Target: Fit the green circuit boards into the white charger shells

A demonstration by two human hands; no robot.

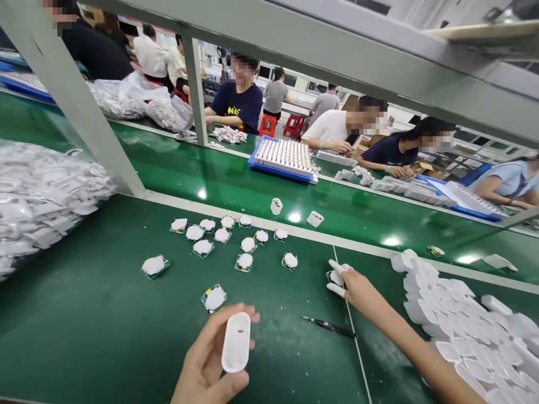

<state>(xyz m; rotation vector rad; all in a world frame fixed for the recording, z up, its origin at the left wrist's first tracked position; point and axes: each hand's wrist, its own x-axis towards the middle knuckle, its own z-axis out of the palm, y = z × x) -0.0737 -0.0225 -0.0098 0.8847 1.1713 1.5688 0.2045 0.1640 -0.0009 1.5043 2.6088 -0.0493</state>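
My left hand (206, 359) is near the bottom edge, fingers wrapped round a white oval plastic housing (236, 342) held upright. My right hand (351, 283) reaches forward over the green mat, its fingertips in white finger cots pinching a small white-topped circuit part (336, 276). Several similar parts with green boards (229, 241) lie scattered on the mat ahead of both hands. Black tweezers (330, 326) lie flat between my hands.
A heap of white housings (458, 325) sits at the right. A pile of bagged white parts (37, 196) fills the left. Two housings (295, 212) stand on the glossy conveyor belt (236, 179). A grey frame post (71, 95) rises at left. Other people work across the belt.
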